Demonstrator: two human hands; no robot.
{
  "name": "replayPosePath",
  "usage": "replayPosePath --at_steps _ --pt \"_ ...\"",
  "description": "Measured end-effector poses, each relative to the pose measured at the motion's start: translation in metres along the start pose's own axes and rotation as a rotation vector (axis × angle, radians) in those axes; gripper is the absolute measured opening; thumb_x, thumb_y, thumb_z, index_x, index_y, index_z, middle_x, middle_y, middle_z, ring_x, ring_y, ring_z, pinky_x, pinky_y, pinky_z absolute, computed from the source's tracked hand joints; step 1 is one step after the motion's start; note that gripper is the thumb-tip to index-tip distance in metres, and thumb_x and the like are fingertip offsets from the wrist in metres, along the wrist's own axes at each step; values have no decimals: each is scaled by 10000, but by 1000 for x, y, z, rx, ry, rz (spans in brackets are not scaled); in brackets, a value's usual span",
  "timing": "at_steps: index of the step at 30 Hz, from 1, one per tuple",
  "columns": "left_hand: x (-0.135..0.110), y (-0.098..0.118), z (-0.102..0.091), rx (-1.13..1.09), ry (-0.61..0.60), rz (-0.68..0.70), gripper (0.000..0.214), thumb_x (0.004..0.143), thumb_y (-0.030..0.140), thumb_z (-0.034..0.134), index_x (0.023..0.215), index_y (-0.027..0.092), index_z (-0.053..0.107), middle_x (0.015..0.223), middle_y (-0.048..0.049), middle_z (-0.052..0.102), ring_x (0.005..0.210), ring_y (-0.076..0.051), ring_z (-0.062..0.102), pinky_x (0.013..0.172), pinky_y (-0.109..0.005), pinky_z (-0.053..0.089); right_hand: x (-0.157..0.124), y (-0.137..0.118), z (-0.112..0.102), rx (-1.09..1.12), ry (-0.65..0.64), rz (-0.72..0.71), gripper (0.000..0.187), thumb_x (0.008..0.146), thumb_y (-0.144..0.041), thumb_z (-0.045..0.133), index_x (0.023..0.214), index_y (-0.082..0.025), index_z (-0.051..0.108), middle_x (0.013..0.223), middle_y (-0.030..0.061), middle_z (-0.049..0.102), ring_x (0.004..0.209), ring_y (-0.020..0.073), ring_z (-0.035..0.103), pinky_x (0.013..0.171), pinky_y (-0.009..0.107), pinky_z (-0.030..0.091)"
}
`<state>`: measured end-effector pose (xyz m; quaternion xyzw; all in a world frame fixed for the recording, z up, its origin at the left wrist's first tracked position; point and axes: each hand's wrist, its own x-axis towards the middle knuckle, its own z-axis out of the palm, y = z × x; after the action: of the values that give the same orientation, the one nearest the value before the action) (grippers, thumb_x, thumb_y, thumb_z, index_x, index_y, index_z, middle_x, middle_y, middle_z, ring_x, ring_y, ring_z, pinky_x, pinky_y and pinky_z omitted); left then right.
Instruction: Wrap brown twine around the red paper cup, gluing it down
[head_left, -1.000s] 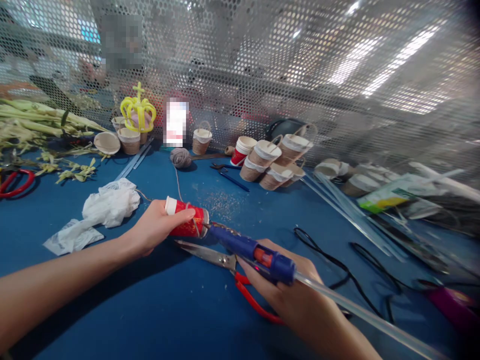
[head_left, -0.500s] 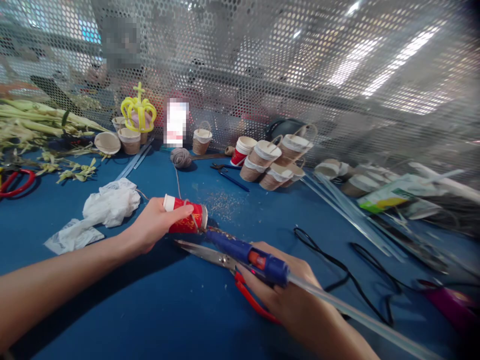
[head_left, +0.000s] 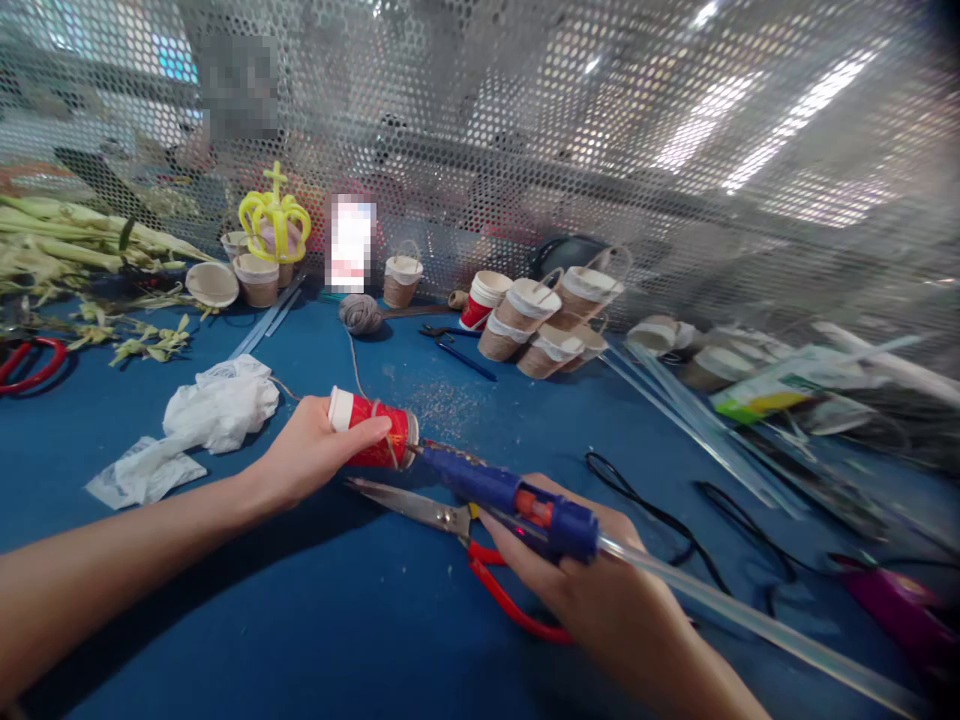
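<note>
A red paper cup (head_left: pixel 370 418) with a white rim lies sideways in my left hand (head_left: pixel 311 450), which is closed around it, thumb on top. Grey-brown cord crosses the cup near its base. My right hand (head_left: pixel 592 590) grips a blue hot glue gun (head_left: pixel 487 485), its nozzle at the cup's base end; whether it touches I cannot tell. A long clear glue stick (head_left: pixel 720 595) sticks out of the gun's back. Under the gun, red-handled scissors (head_left: pixel 420 508) lie on the blue table, blades pointing left. A ball of grey yarn (head_left: pixel 361 314) trails a strand toward the cup.
Crumpled white lace (head_left: pixel 221 405) lies left of the cup. Several cord-wrapped cups (head_left: pixel 517 318), blue pliers (head_left: pixel 461 350) and a yellow crown (head_left: pixel 276 225) stand or lie before the perforated metal screen (head_left: pixel 465 150). Glue sticks (head_left: pixel 690 425) and a black cable (head_left: pixel 652 520) occupy the right.
The glue gun and my right hand have shifted slightly right, and the nozzle sits a little higher at the cup's base. My left hand keeps its hold on the cup.
</note>
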<state>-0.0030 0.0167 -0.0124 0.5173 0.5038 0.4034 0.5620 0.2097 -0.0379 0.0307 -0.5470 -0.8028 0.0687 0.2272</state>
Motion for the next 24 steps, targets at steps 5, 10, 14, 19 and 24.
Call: replayPosePath --at_steps 5,10,14,19,24 --pt "-5 7 3 41 -43 46 230 683 346 613 700 123 665 699 -53 707 599 -140 612 533 -201 455 2 1 -5 -22 -17 -34 184 755 -194 473 671 -228 633 483 -5 576 402 117 512 399 211 391" --pt "-9 7 5 100 -71 100 236 694 324 591 718 101 665 734 -86 707 612 -155 619 561 -222 480 -2 13 -1 -70 14 -107 188 757 -290 483 773 -247 666 515 41 599 504 180 570 462 262 417" --pt "-11 3 4 179 -91 159 249 712 325 569 716 93 661 716 -84 696 592 -154 605 555 -233 481 -3 17 -1 -17 -3 -65 141 732 -298 533 771 -251 660 558 55 611 567 191 579 529 280 436" --pt "-10 -1 3 241 -116 239 258 735 313 545 734 84 663 694 -85 685 598 -157 600 571 -244 485 4 11 -3 83 -16 -1 106 729 -287 542 722 -249 641 520 38 585 516 179 556 508 283 440" --pt "-9 -1 2 329 -131 337 249 750 290 530 716 84 666 657 -77 675 561 -143 582 544 -233 476 10 1 -6 267 -5 96 108 727 -260 531 646 -246 602 507 28 567 485 170 539 484 278 452"
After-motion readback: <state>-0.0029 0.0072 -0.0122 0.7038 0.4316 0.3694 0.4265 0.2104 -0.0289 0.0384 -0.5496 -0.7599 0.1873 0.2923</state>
